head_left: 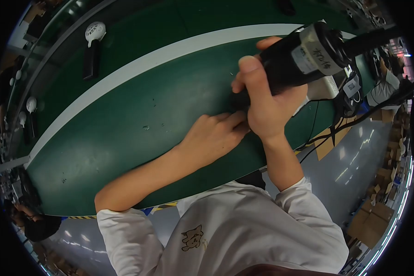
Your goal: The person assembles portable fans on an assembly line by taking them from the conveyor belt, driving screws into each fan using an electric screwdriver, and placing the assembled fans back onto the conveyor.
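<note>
A tan tape band (323, 48) is wrapping around the black cylindrical tool (283, 64) and is carrying dark handwritten characters; their reading is remaining uncertain. A pale blue label (303, 60), adjoining the band on the same housing, is displaying print too small to read. A white sticker (352, 87) on a dark unit (346, 97) is showing a square code pattern. Yellow-and-black warning stripes (82, 217) are running beside the surface's (119, 133) near edge.

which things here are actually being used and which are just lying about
Seemingly in use:
- black cylindrical tool, in the right hand
- left hand, close by; anything under its fingers is hidden

Seemingly lying about:
- white-headed device, upper left
- cardboard boxes
</note>
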A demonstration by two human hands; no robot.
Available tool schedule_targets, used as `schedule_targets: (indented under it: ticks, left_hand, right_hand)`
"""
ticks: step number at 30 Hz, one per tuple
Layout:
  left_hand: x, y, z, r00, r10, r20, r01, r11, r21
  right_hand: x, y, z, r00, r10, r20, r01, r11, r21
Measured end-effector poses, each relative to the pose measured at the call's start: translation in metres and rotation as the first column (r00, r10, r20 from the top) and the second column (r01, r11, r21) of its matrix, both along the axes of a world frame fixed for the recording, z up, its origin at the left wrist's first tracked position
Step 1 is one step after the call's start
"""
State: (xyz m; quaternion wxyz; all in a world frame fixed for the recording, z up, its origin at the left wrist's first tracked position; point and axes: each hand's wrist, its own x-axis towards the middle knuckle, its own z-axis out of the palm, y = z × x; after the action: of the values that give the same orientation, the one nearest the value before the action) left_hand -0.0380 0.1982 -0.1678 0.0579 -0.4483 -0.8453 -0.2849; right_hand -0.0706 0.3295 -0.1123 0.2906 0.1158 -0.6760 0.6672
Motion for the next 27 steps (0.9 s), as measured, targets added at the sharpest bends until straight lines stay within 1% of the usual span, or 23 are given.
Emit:
schedule_targets:
  ticks: [2, 3, 5, 6, 8, 12, 14, 15, 17, 18, 19, 20, 21, 22, 23, 24, 25, 26, 27]
  left_hand:
    - [-0.004, -0.001, -0.003, 0.993, -0.041, 0.113, 0.033, 0.997, 0.074]
    - [-0.005, -0.002, -0.002, 0.992, -0.036, 0.119, 0.028, 0.997, 0.073]
    - [-0.009, -0.001, 0.003, 0.953, -0.033, 0.302, -0.008, 0.991, 0.134]
    - [-0.011, -0.001, 0.007, 0.951, -0.035, 0.306, -0.006, 0.991, 0.134]
    - [-0.017, 0.001, 0.013, 0.870, -0.064, 0.489, 0.005, 0.993, 0.120]
    - [-0.022, 0.001, 0.004, 0.886, -0.056, 0.460, -0.019, 0.988, 0.156]
    - [-0.023, 0.004, -0.007, 0.965, -0.019, 0.261, -0.007, 0.995, 0.099]
    - [-0.025, 0.006, -0.011, 0.966, -0.020, 0.259, -0.005, 0.995, 0.099]
    - [-0.030, 0.010, -0.015, 0.978, -0.067, 0.198, 0.055, 0.996, 0.067]
    - [-0.032, 0.014, -0.014, 0.978, -0.066, 0.199, 0.054, 0.996, 0.066]
    - [-0.034, 0.020, -0.013, 0.990, -0.051, 0.129, 0.047, 0.998, 0.027]
    - [-0.036, 0.025, -0.013, 0.998, -0.035, 0.053, 0.035, 0.999, -0.007]
    - [-0.036, 0.031, -0.014, 0.998, -0.024, 0.054, 0.024, 1.000, -0.004]
    - [-0.036, 0.037, -0.015, 0.998, 0.031, 0.049, -0.031, 0.999, 0.014]
    - [-0.038, 0.042, -0.016, 0.995, 0.087, 0.041, -0.088, 0.996, 0.030]
    - [-0.040, 0.043, -0.016, 0.995, 0.097, 0.029, -0.098, 0.995, 0.030]
    - [-0.044, 0.044, -0.016, 0.990, 0.100, 0.104, -0.113, 0.985, 0.129]
    - [-0.047, 0.044, -0.016, 0.980, 0.092, 0.179, -0.132, 0.965, 0.225]
    - [-0.049, 0.046, -0.016, 0.980, 0.096, 0.172, -0.134, 0.965, 0.225]
  right_hand:
    - [-0.001, 0.002, 0.003, 1.000, 0.014, 0.022, -0.014, 1.000, 0.000]
    - [-0.001, 0.003, 0.003, 0.999, 0.007, 0.039, -0.007, 1.000, 0.003]
    - [-0.001, 0.006, 0.004, 0.999, -0.004, 0.045, 0.003, 1.000, 0.017]
    - [-0.002, 0.008, 0.003, 0.999, -0.010, 0.051, 0.010, 1.000, 0.007]
    - [-0.003, 0.011, 0.002, 0.999, -0.016, 0.050, 0.016, 1.000, -0.003]
    - [-0.005, 0.017, -0.003, 0.999, -0.009, 0.037, 0.010, 1.000, -0.004]
    - [-0.005, 0.024, -0.006, 1.000, -0.009, 0.024, 0.009, 1.000, 0.001]
    - [-0.006, 0.028, -0.007, 1.000, -0.004, 0.010, 0.003, 1.000, 0.019]
    - [-0.009, 0.036, -0.006, 1.000, 0.001, -0.010, -0.001, 0.999, 0.034]
    - [-0.009, 0.041, -0.004, 0.999, 0.005, -0.035, -0.006, 1.000, -0.023]
    - [-0.010, 0.046, -0.001, 0.998, 0.012, -0.057, -0.017, 0.997, -0.078]
    - [-0.009, 0.049, 0.003, 0.999, -0.016, -0.030, 0.013, 0.995, -0.100]
    - [-0.012, 0.059, 0.002, 0.997, 0.013, -0.081, -0.020, 0.997, -0.078]
    - [-0.016, 0.068, 0.002, 0.990, 0.044, -0.131, -0.052, 0.997, -0.057]
    - [-0.015, 0.070, 0.002, 0.995, -0.005, -0.098, -0.007, 0.992, -0.125]
    - [-0.016, 0.075, 0.002, 0.995, 0.007, -0.101, -0.025, 0.985, -0.172]
    - [-0.016, 0.081, 0.001, 0.994, 0.017, -0.104, -0.040, 0.974, -0.221]
    - [-0.015, 0.086, 0.002, 0.995, 0.029, -0.099, -0.050, 0.974, -0.223]
    - [-0.013, 0.091, 0.002, 0.994, 0.032, -0.106, -0.056, 0.973, -0.223]
